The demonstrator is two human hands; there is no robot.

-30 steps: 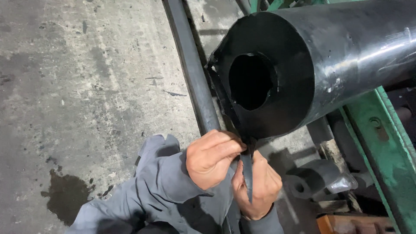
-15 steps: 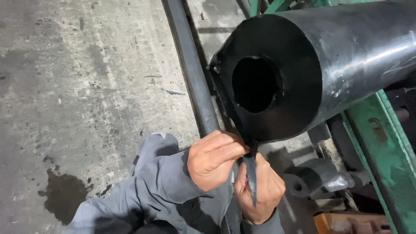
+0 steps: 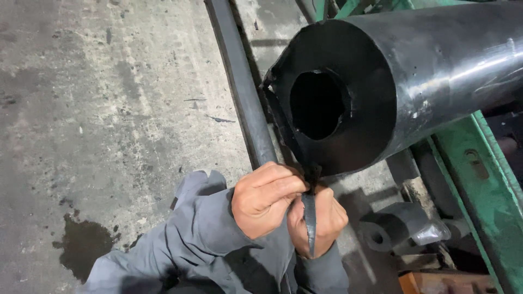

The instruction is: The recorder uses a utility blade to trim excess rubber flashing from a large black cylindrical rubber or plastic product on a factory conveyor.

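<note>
Seen from above, a person in grey work sleeves (image 3: pixel 180 256) crouches on a stained concrete floor (image 3: pixel 98 109) beside a large black roll (image 3: pixel 392 81) that lies on its side and fills the upper right of the view. The roll's round end faces the camera, with a dark hollow core (image 3: pixel 317 104) at its centre, and its glossy outer surface runs off toward the right edge. Just under the lower rim of that end, both hands meet. The left hand (image 3: pixel 261 198) is curled into a tight grip, its fingers pinching the top of a narrow black strip (image 3: pixel 310 220) right where the strip leaves the roll's edge. The right hand (image 3: pixel 327 223) sits just behind and below, its grip also closed around the same strip, which hangs straight down between the two hands and ends near the right wrist. The hands touch each other. A long dark metal rail (image 3: pixel 239 81) crosses the floor from the top edge down toward the hands, passing just left of the roll. A green metal frame (image 3: pixel 490 201) runs along the right side beneath the roll. On the floor to the right of the hands lies a smaller black roll (image 3: pixel 389 231), well clear of the strip. A dark wet stain (image 3: pixel 81 245) marks the floor near the lower left corner.
</note>
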